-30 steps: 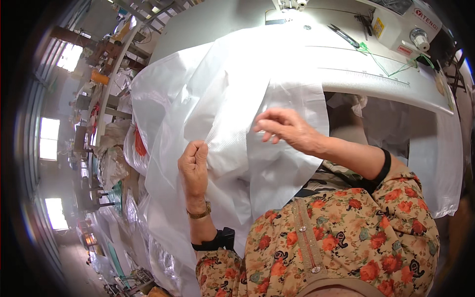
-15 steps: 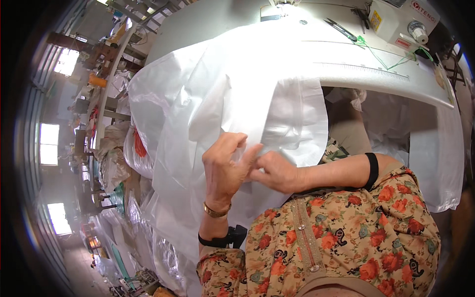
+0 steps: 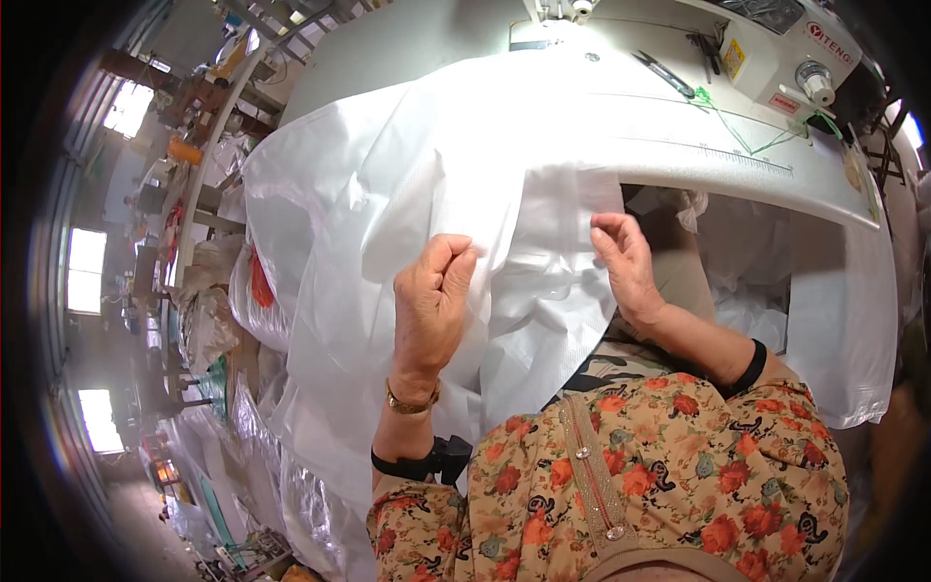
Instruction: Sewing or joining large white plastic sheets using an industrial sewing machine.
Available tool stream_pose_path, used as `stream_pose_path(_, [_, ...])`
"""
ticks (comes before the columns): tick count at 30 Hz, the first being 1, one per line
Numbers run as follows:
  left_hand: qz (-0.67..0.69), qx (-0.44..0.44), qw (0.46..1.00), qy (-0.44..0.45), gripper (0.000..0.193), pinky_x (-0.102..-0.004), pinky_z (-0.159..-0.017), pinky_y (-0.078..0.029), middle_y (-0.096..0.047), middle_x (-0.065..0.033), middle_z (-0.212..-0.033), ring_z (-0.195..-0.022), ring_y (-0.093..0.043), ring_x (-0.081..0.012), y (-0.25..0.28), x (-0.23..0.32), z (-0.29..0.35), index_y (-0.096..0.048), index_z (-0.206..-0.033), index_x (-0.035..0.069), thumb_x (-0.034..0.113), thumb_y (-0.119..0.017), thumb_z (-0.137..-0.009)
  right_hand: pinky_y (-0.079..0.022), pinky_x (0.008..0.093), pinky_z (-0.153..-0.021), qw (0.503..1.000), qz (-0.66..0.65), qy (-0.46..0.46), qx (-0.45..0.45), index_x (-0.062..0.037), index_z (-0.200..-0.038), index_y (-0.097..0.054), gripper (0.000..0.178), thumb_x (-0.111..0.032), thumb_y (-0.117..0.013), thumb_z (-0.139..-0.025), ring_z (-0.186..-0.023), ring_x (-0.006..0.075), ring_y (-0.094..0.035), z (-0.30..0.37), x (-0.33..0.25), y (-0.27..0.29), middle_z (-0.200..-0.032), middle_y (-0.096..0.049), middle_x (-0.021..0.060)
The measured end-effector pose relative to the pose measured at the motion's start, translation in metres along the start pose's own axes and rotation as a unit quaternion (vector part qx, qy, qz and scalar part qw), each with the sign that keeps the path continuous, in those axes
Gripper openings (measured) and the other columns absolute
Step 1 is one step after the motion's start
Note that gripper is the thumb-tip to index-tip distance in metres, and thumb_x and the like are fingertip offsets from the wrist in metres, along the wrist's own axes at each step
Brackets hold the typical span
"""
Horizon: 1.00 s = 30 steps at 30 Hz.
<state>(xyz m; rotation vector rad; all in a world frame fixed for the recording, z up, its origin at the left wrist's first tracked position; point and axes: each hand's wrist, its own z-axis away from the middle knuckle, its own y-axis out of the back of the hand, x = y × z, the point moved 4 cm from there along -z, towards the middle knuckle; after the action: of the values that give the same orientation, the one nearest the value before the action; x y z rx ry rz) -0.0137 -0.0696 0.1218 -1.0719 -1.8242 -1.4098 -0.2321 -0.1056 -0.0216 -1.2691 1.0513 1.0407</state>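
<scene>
A large white plastic sheet [image 3: 330,213] with fine woven lines lies over the machine table and drapes down toward my lap. My left hand [image 3: 432,301] is closed, its thumb and forefinger pinching a folded edge of the sheet near the middle. Over the sheet's right edge is my right hand [image 3: 632,272], its fingers loosely bent and the thumb slightly apart, with nothing visible between them. A sewing machine's needle area [image 3: 558,24] stands under a bright light at the table's far side, just beyond the sheet.
Thread snips [image 3: 664,73] and tangled green thread [image 3: 727,116] lie on the table at the right, near a white machine housing [image 3: 790,58] with a knob. A printed ruler scale [image 3: 747,160] runs along the table's front edge. Clear plastic bundles [image 3: 257,291] crowd the left side.
My hands were together at the fold; my right hand has moved right to the sheet's edge, and its fingers have opened. The sheet's right part has shifted and its lower edge hangs differently.
</scene>
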Motion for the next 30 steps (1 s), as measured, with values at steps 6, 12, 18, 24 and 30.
stream_pose_path(6, [0.070, -0.066, 0.994, 0.046, 0.012, -0.0221, -0.050, -0.031, -0.045, 0.0032, -0.062, -0.058, -0.036, -0.0032, -0.013, -0.005, 0.007, -0.061, -0.093, -0.003, 0.009, -0.058, -0.097, -0.047, 0.0288, -0.084, 0.967, -0.052, -0.164, -0.189, -0.0025, -0.116, -0.062, 0.029, -0.024, -0.058, -0.098, -0.094, 0.0129, -0.059, 0.005, 0.014, -0.019, -0.100, -0.065, 0.0035])
stream_pose_path(12, [0.040, -0.113, 0.990, 0.072, 0.011, -0.0229, -0.050, -0.034, -0.048, 0.0020, -0.060, -0.055, -0.040, -0.0047, -0.015, -0.009, 0.015, -0.060, -0.092, -0.002, 0.009, -0.058, -0.096, -0.047, 0.0255, -0.076, 0.979, 0.040, -0.020, -0.198, 0.0002, -0.094, -0.067, 0.019, -0.018, -0.061, -0.095, -0.080, 0.0106, -0.058, 0.030, -0.062, -0.022, -0.083, -0.065, 0.0012])
stream_pose_path(18, [0.049, -0.184, 0.980, 0.064, 0.009, -0.0257, -0.054, -0.040, -0.054, -0.0032, -0.064, -0.057, -0.046, -0.0087, -0.042, -0.013, 0.019, -0.060, -0.093, -0.001, 0.008, -0.058, -0.094, -0.045, 0.0412, -0.067, 0.865, 0.308, 0.304, -0.254, -0.0050, -0.081, -0.060, 0.012, -0.015, -0.066, -0.086, -0.071, 0.0305, -0.059, 0.038, -0.093, -0.049, -0.071, -0.061, 0.0094])
stream_pose_path(24, [0.211, -0.156, 0.943, 0.205, 0.016, -0.0202, -0.049, -0.037, -0.054, 0.0018, -0.064, -0.054, -0.047, -0.0043, -0.049, -0.030, 0.028, -0.059, -0.093, 0.000, 0.013, -0.054, -0.100, -0.043, 0.0364, -0.061, 0.840, 0.305, 0.344, -0.289, -0.0088, -0.084, -0.056, 0.012, -0.013, -0.067, -0.084, -0.065, 0.0236, -0.060, 0.044, -0.085, -0.061, -0.068, -0.059, 0.0048])
stream_pose_path(30, [0.306, -0.107, 0.915, 0.239, 0.018, -0.0167, -0.046, -0.036, -0.055, 0.0041, -0.063, -0.053, -0.049, 0.0007, -0.060, -0.032, 0.025, -0.058, -0.088, 0.002, 0.016, -0.058, -0.099, -0.042, 0.0337, -0.060, 0.770, 0.363, 0.409, -0.328, -0.0097, -0.083, -0.053, 0.015, -0.015, -0.068, -0.082, -0.066, 0.0181, -0.059, 0.047, -0.078, -0.061, -0.072, -0.059, 0.0004])
